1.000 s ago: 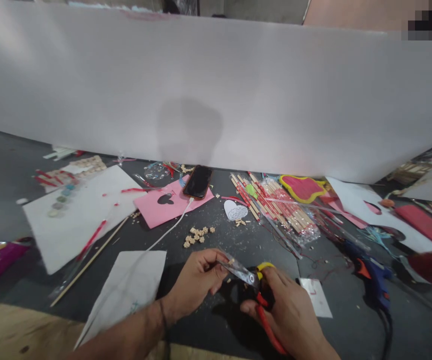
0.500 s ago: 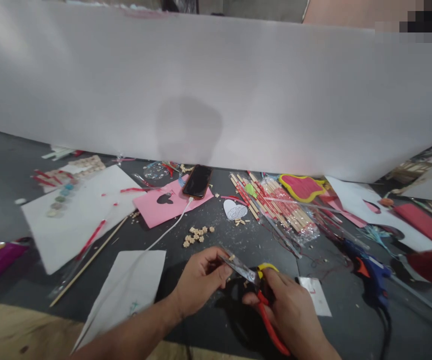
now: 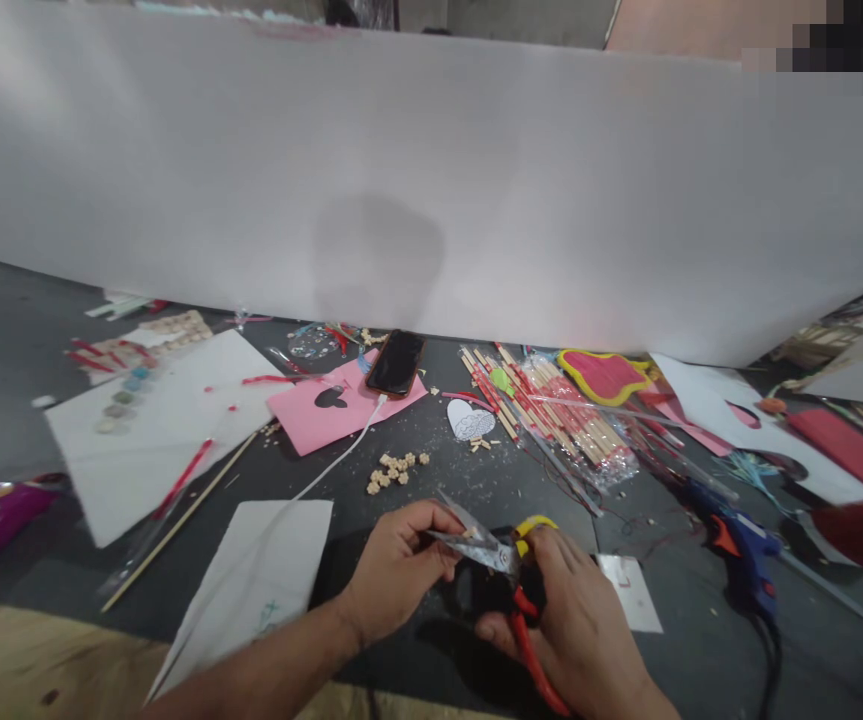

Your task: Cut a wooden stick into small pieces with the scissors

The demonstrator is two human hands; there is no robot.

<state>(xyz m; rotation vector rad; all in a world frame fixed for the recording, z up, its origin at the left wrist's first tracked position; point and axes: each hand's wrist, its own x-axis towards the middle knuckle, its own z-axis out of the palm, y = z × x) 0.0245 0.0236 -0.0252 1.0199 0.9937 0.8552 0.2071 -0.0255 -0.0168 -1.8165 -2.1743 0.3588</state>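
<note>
A pair of scissors [image 3: 502,556] with one yellow and one red handle is in my right hand [image 3: 588,620], its fingers wrapped round the handles. The blades point left and stand apart. My left hand [image 3: 401,565] is pinched at the blades, with a small pale piece partly visible by its fingertips; most of what it grips is hidden. Beyond my left hand, a cluster of small beige pieces [image 3: 395,472] lies on the dark table [image 3: 356,480].
A phone [image 3: 395,362] with a white cable rests on pink paper [image 3: 303,420]. Bundled sticks [image 3: 573,415] lie behind my right hand. White sheets [image 3: 176,400] are at left, a blue glue gun [image 3: 746,550] at right. A white panel [image 3: 476,180] stands behind.
The scissor blades have spread apart, and the handles have parted in my right hand. My left hand stays pinched near them.
</note>
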